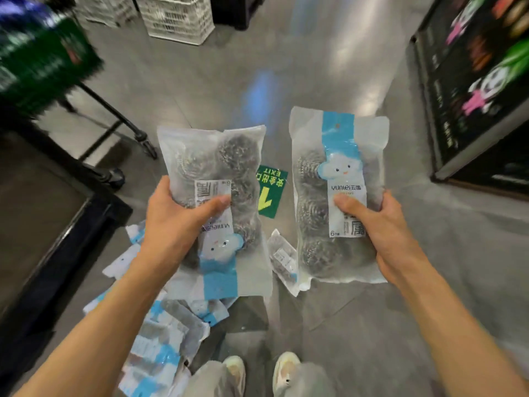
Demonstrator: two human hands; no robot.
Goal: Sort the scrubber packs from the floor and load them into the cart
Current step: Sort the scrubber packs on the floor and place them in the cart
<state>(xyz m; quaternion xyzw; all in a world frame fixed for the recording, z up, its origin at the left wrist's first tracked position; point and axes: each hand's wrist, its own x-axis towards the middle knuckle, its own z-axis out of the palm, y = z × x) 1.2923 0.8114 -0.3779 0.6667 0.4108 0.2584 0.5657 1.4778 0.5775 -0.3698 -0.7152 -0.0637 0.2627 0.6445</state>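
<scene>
Cart [48,213] at far left, black-framed with a dark flat deck, blurred; a green crate [43,61] sits above it, also blurred. Heap of scrubber packs [160,339] on the grey floor [357,325] just beside the cart's edge, lower left, overlapping one another. Left hand [177,222] grips a scrubber pack [211,179] by its left edge, thumb pressed across the front label, fingers curled behind; this pack is held upside down, blue header strip toward the person, steel-wool balls visible through the clear film. Green exit sticker [270,191] on the floor shows between the two held packs. One smaller lone pack [282,257] lies on the floor below that gap. Right hand [380,224] grips a second scrubber pack [337,196] by its right edge, thumb on the label, pack upright with cloud logo readable. Both held packs are clear of the floor, side by side, not touching. Shoes [260,373] at bottom centre. Dark display stand [472,81] at right; white crates [177,18] at the top.
</scene>
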